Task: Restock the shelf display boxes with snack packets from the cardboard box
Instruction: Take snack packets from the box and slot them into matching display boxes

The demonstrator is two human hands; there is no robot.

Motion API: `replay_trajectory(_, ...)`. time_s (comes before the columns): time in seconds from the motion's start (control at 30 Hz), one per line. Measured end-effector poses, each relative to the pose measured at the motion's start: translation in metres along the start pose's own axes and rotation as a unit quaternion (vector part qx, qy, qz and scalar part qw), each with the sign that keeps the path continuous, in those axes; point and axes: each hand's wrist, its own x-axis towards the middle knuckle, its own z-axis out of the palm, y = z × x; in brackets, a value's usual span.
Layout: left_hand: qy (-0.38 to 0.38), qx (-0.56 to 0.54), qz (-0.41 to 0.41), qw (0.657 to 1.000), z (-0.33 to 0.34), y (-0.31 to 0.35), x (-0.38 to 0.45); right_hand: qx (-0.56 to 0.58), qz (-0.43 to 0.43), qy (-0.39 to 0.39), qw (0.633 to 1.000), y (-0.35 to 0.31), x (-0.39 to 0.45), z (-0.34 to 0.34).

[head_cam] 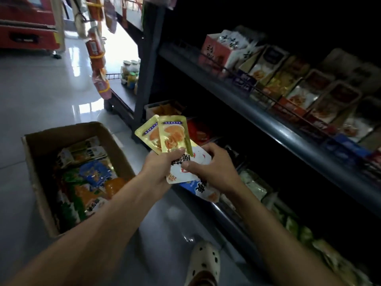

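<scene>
My left hand (158, 168) grips a fan of snack packets: two gold packets (171, 135) stick up above my fingers, with a white packet (185, 172) behind them. My right hand (212, 166) pinches that white packet from the right, its thumb on the front. A blue and white packet (202, 188) shows below my right hand. The open cardboard box (41, 141) stands on the floor at the left, holding several mixed packets (90, 178). Both hands hover in front of the lower shelf's display boxes (253, 184).
The dark shelf unit (268, 120) fills the right side, with rows of display boxes (288, 83) on the upper shelf behind a wire rail. Hanging snack strips (97, 50) dangle at the aisle end. My foot in a pale clog (204, 263) stands on the shiny tile floor.
</scene>
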Motion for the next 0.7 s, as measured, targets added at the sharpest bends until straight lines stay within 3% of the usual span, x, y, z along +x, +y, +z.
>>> replay_trajectory(0.3,-0.104,0.065,-0.010,0.992,0.060,-0.026,-0.029,0.194,0.114,0.115,0.968,0.016,-0.030,-0.084)
replay_trajectory(0.5,-0.068,0.112,0.063,0.989,0.100,-0.029,-0.041,0.243,0.095,0.162,0.952,0.008,-0.052,-0.143)
replay_trajectory(0.7,-0.010,0.076,0.087,0.993,0.134,-0.026,-0.051,0.186,0.084,0.195,0.959,-0.001,-0.077,-0.192)
